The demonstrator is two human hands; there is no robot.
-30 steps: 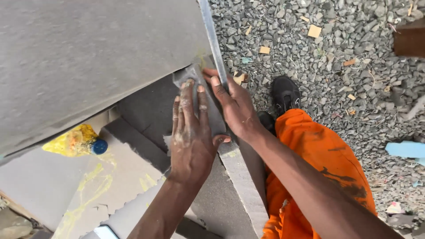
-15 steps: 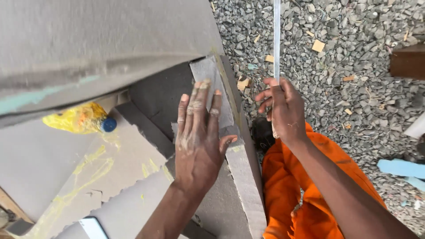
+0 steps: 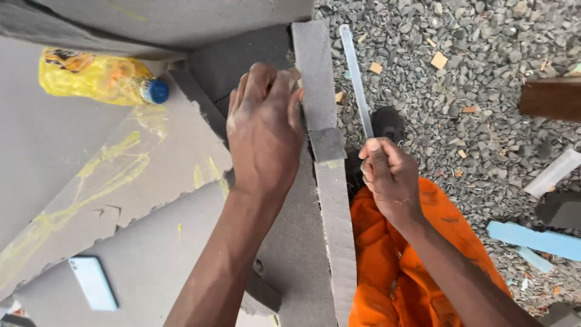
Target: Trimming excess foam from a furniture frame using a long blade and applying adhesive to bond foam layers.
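Observation:
My left hand presses flat on a grey foam board, fingers curled over a small grey strip piece laid along the board's thick edge. To the right, my right hand is closed around a long thin metal ruler that points away from me over the gravel. My orange trouser leg and black shoe show below the right hand.
A yellow glue bottle with a blue cap lies on grey boards smeared with yellow glue. A pale blue phone rests at lower left. Gravel with foam offcuts and a brown wooden block lies to the right.
My right hand drew back from the board's edge and lowered, still holding the ruler. My left hand stayed on the small grey piece. The view shifted, showing the bottle and phone.

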